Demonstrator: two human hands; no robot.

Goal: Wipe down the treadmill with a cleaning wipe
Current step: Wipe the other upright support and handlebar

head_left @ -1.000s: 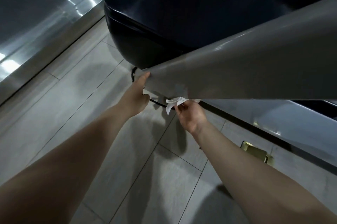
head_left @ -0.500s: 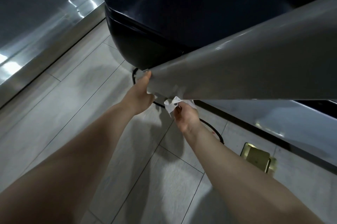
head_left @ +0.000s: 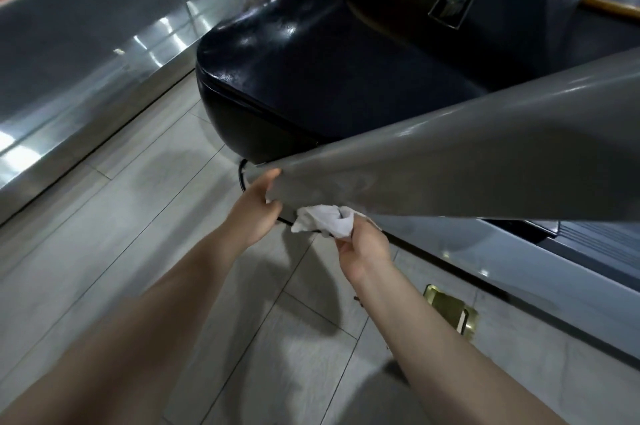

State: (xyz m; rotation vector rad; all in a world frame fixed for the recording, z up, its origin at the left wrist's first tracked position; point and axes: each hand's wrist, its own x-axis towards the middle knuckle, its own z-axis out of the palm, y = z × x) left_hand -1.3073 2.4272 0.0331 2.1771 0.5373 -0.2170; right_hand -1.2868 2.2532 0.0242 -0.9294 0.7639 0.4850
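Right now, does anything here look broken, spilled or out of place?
Nothing looks broken or spilled. The left hand holds the end of the grey treadmill arm; the right hand holds a crumpled white wipe under it. A black cable trails on the floor.

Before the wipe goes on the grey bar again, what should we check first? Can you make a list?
1. Wipe held by the right hand: ok, pinched in the fingers.
2. Wipe touching the grey bar: cannot tell, it sits right at the lower edge.
3. Left hand steadying the bar's end: ok, thumb and fingers grip it.
4. Wipe spread flat: not ok, it is bunched up.
5. Black cable away from the hands: ok, it lies on the floor behind them.
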